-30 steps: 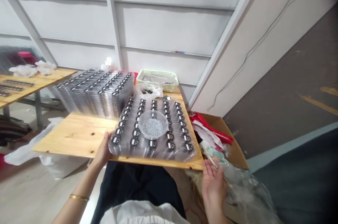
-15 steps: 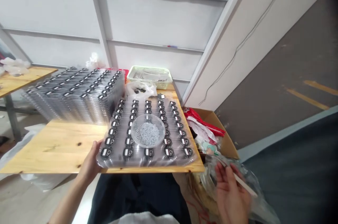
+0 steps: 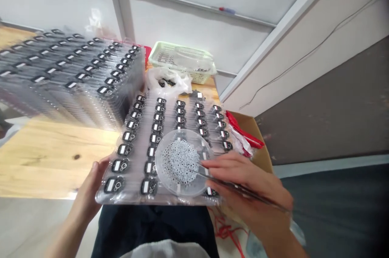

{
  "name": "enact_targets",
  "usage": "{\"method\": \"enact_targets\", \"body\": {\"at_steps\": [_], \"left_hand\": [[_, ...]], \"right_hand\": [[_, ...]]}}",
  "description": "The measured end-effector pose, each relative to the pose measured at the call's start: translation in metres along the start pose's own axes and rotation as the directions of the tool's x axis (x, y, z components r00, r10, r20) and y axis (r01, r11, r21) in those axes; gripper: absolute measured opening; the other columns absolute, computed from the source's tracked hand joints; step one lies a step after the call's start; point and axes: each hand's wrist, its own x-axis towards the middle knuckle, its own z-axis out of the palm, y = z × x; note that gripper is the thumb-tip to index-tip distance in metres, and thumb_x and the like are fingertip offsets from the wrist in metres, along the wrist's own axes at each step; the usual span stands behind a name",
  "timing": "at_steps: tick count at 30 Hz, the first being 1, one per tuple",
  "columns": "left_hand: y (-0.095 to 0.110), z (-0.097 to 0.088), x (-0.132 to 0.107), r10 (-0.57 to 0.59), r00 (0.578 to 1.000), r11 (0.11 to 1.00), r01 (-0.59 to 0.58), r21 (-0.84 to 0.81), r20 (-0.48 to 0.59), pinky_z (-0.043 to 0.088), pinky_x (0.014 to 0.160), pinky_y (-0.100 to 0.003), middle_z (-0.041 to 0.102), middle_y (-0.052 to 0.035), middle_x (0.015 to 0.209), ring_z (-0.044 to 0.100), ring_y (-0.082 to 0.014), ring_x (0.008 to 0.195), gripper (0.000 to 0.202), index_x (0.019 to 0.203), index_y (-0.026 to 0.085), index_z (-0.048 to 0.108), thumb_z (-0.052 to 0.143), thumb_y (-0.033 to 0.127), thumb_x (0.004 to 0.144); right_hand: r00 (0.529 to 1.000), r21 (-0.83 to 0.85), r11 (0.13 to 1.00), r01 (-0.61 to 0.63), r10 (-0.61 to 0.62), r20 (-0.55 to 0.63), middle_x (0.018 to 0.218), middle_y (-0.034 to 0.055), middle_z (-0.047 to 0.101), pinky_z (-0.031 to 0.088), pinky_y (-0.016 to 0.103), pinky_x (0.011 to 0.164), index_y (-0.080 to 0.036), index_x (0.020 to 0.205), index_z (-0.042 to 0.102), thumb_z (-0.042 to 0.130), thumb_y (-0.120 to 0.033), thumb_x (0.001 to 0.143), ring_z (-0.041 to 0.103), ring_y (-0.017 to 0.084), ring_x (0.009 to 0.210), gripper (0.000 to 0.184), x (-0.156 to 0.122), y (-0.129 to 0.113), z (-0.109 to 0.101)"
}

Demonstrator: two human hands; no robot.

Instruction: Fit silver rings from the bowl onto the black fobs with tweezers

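Note:
A clear plastic tray [image 3: 140, 138] lies before me with rows of small black parts [image 3: 124, 149], each bearing a white patch and a ring-shaped spot. My left hand [image 3: 91, 187] holds the tray by its left edge, some fingers hidden behind it. On the tray sits a round clear dish [image 3: 165, 183] containing many tiny pale rings [image 3: 179, 160]. Closed around metal tweezers [image 3: 240, 190], my right hand [image 3: 258, 187] is over the right side of the dish. The tweezer tips reach among the rings; whether a ring is between them I cannot tell.
A tall stack of similar filled trays [image 3: 112, 108] stands left on the wooden table [image 3: 45, 156]. Behind my tray are a white plastic bag [image 3: 182, 84] and a pale green basket [image 3: 199, 76]. A cardboard box [image 3: 253, 128] with red and white material stands right, below table height.
My right hand has come from low on the right up to the dish, bringing the tweezers over the rings. The view has moved closer; my left hand stays at the tray edge.

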Motion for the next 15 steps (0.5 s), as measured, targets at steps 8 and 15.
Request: {"method": "enact_targets", "body": {"at_steps": [8,15], "left_hand": [[0.003,0.005,-0.003,0.015,1.0,1.0,-0.015,0.018,0.016,0.053,0.098,-0.034,0.072,-0.0023,0.117,0.06,-0.031,0.118,0.062,0.11,0.025,0.07,0.07,0.069,0.067],[0.024,0.01,-0.011,0.112,0.986,0.994,-0.113,0.001,-0.122,0.054,0.096,-0.035,0.07,-0.0045,0.118,0.057,-0.0336,0.122,0.048,0.098,0.022,0.07,0.079,0.053,0.063]], "right_hand": [[0.998,-0.07,0.998,-0.006,0.011,0.07,0.088,-0.0006,0.071,0.054,0.03,0.077,-0.02,0.094,0.061,0.063,0.0,0.083,0.065,0.013,0.081,0.023,0.024,0.004,0.022],[0.987,-0.218,0.968,-0.125,0.099,-0.124,0.1,-0.004,0.072,0.054,0.025,0.086,-0.029,0.096,0.065,0.07,-0.015,0.082,0.067,0.014,0.089,0.02,0.009,-0.001,0.017]]}}
